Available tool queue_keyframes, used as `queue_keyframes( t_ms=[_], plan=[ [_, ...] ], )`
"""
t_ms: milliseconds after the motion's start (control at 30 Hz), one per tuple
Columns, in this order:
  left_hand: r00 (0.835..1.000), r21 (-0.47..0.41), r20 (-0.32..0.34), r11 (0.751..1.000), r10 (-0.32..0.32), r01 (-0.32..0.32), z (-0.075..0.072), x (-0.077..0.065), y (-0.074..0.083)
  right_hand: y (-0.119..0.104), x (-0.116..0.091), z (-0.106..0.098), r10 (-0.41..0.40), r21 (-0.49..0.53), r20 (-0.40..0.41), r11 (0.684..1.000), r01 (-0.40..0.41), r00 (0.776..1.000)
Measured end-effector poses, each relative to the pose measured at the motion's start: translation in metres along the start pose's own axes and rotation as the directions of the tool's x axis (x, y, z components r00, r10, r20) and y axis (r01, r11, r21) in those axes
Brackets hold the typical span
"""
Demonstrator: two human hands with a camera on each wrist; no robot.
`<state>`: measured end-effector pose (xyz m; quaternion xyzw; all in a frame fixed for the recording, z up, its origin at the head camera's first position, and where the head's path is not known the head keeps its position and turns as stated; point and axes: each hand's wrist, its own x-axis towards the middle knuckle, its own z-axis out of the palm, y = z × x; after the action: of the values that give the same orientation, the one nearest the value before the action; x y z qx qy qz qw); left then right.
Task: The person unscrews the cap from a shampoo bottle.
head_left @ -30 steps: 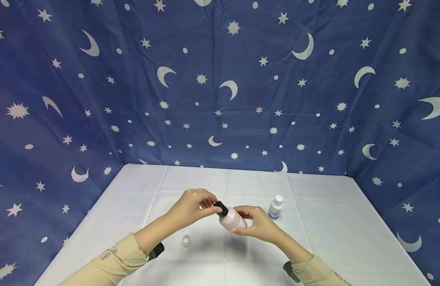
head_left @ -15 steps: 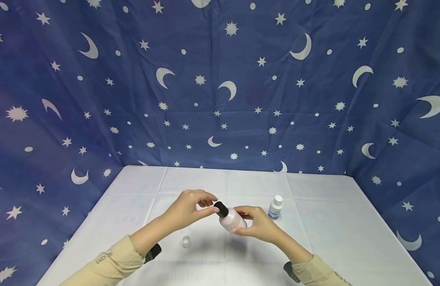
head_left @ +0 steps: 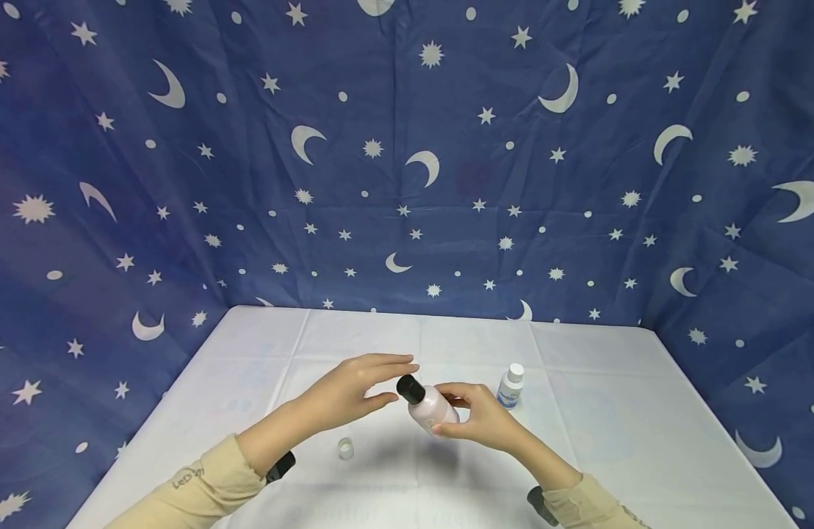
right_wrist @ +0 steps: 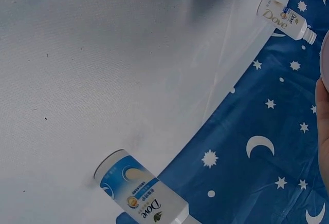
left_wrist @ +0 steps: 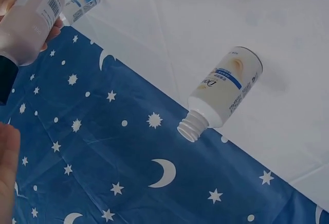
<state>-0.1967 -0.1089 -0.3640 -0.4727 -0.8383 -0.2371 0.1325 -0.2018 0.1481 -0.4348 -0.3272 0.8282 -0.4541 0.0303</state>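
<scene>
My right hand (head_left: 483,417) grips a pale pink bottle (head_left: 430,408) around its body. The bottle leans to the left above the table, and its black cap (head_left: 410,389) is on. My left hand (head_left: 347,389) is just left of that cap, fingers stretched out above it and thumb apart from them, holding nothing. In the left wrist view, the bottle's black cap (left_wrist: 6,80) points down toward a finger of my left hand (left_wrist: 7,167). The right wrist view has only a sliver of the bottle at its right edge.
A white-and-blue Dove bottle (head_left: 510,387) with a white cap stands behind my right hand. A small clear cap (head_left: 345,448) lies near my left forearm. Another Dove bottle (left_wrist: 226,85), uncapped with a threaded neck, stands on the table, hidden in the head view.
My left hand has let go of the black cap, and its curled fingers have straightened out above it. My right hand keeps holding the pink bottle in nearly the same place.
</scene>
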Motion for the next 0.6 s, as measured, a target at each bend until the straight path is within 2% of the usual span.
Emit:
queue_keyframes(
  t_ms=[67,200,300,467,600],
  plan=[
    [0.999,0.043,-0.006,0.998,0.054,-0.054,0.0005,0.0007,0.0005,0.0012,-0.0003,0.0001,0.003,-0.005,-0.001,1.000,-0.003,1.000],
    [0.995,0.033,-0.002,0.994,0.102,-0.102,0.0011,0.0024,0.0015,0.0022,-0.0009,0.0002,0.000,0.001,0.004,1.000,0.000,1.000],
    [0.995,0.018,0.009,0.994,0.104,-0.104,0.0020,0.0036,0.0018,0.0020,-0.0012,0.0003,-0.005,0.005,0.007,1.000,0.005,1.000],
    [0.994,0.054,0.014,0.993,0.104,-0.105,0.0037,0.0059,0.0002,0.0017,-0.0007,0.0006,0.002,0.007,0.008,1.000,-0.002,1.000],
    [0.998,0.041,0.026,0.997,0.063,-0.064,0.0045,0.0065,-0.0006,0.0014,-0.0011,0.0013,0.000,0.007,0.011,1.000,0.000,1.000]
  ],
)
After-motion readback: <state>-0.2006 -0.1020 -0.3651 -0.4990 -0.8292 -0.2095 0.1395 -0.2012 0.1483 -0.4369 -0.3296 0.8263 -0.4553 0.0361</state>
